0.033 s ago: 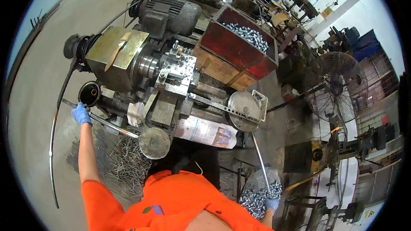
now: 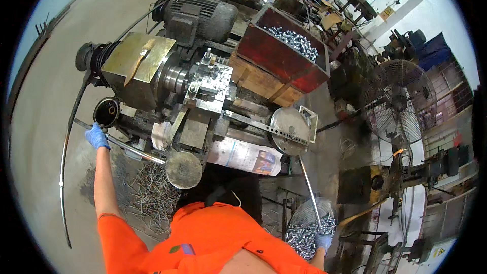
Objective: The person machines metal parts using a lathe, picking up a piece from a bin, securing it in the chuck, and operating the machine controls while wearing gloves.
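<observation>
In a blue glove, my left hand (image 2: 97,136) is wrapped round the end of a steel lever bar (image 2: 133,150), which runs to a round metal disc (image 2: 183,169) at the front of the lathe. My right hand (image 2: 323,241), also gloved, is closed at the lower end of a long steel rod (image 2: 310,193) that slants down from a larger round plate (image 2: 289,131). Its fingers are partly hidden. Just beneath it, a wire basket (image 2: 312,207) holds many small shiny metal parts (image 2: 303,239). Between my arms stands the lathe's tool slide (image 2: 210,87), beside its spindle chuck (image 2: 176,79).
A red metal bin (image 2: 276,56) of similar parts rests on a wooden crate (image 2: 264,82) behind the lathe. A wooden-handled brush (image 2: 138,63) lies on the headstock. Metal shavings (image 2: 152,198) litter the floor at left. A caged fan (image 2: 399,102) stands at right.
</observation>
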Motion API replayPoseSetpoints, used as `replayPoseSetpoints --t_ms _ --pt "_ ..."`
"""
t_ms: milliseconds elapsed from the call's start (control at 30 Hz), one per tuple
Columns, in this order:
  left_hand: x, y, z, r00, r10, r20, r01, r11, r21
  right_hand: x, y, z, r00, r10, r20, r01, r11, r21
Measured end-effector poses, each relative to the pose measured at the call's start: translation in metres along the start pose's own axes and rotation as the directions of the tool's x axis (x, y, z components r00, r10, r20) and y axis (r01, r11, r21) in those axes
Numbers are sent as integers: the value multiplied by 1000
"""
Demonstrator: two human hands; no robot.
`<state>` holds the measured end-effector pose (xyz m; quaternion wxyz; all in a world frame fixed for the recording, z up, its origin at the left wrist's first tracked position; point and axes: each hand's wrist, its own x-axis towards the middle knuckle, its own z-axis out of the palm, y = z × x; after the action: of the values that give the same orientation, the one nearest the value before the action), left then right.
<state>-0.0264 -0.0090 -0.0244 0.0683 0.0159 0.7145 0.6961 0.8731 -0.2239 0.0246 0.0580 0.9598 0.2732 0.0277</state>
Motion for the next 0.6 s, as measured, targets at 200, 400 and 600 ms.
replayPoseSetpoints --t_ms 200,400,600 --pt "-11 8 8 1000 -15 24 16 997 -72 2 10 3 996 -66 66 70 996 -57" --pt "-25 25 10 1000 2 14 -1 1000 -16 5 13 9 994 -28 102 30 999 -19" --pt "-24 19 14 999 16 36 -16 1000 -1 3 -43 18 949 -274 -157 305 923 234"
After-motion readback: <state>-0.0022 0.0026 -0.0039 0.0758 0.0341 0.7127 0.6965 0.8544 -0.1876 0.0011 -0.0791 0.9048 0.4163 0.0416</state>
